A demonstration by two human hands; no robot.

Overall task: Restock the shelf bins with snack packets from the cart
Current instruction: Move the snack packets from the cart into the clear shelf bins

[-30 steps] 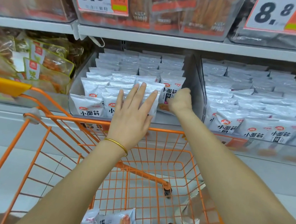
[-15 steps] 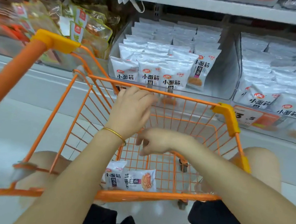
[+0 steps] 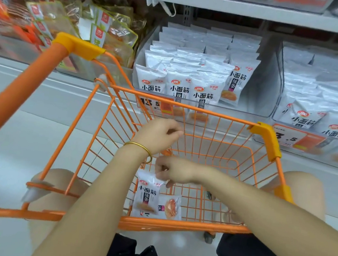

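Inside the orange wire cart (image 3: 183, 226), my right hand (image 3: 174, 169) pinches the top edge of a white snack packet (image 3: 146, 195), which hangs upright. A second white packet (image 3: 170, 208) lies flat on the cart floor beside it. Just above, my left hand (image 3: 158, 135), with a gold bangle on its wrist, hovers over the basket with loosely curled fingers and holds nothing. On the shelf ahead, the clear middle bin (image 3: 260, 97) holds rows of the same white packets, with a gap along its right side.
Another bin (image 3: 276, 118) to the right is packed with white packets. Left of the middle bin lie clear bags of brown and orange snacks (image 3: 111, 34). An upper shelf edge (image 3: 244, 8) runs overhead. The cart handle (image 3: 18, 90) slants at the left. My knees flank the cart.
Both hands have come down from the middle shelf bin into the cart. My right hand has taken hold of one packet and raised it upright; the view has tilted downward.
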